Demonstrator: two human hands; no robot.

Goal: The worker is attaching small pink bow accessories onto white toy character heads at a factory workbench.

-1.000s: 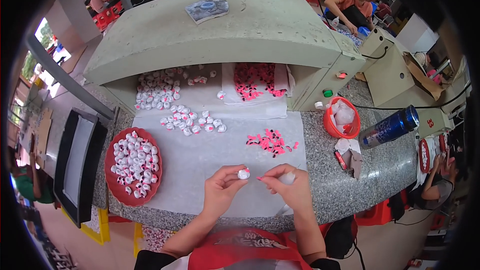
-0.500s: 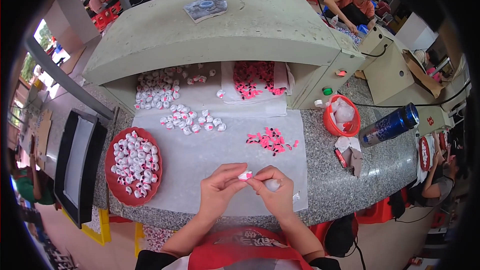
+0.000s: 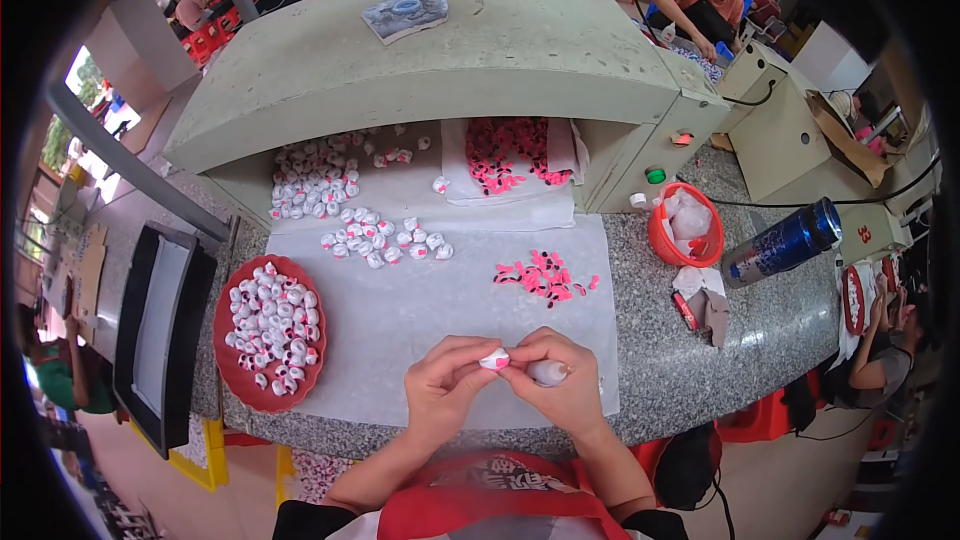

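My left hand (image 3: 440, 388) pinches a small white rounded piece (image 3: 493, 360) with a pink patch on it, above the white sheet (image 3: 400, 325). The fingertips of my right hand (image 3: 562, 390) press against the same piece from the other side. Tucked in the right hand's fingers is a small whitish translucent bottle (image 3: 549, 372). Just beyond the hands lies a loose group of small pink and black parts (image 3: 545, 278). Farther off to the left, several similar white pieces (image 3: 380, 237) are scattered on the sheet.
A red scalloped dish (image 3: 223, 350) full of white pieces stands at left, beside a black tray (image 3: 150, 340). Behind the sheet arches a pale green metal housing (image 3: 430, 75) with more parts inside. At right are a red bucket (image 3: 657, 240) and a blue tumbler (image 3: 780, 245).
The white piece has been turned slightly, so its pink patch now faces lower right. Both hands stay together at nearly the same place, the right fingers shifted a little.
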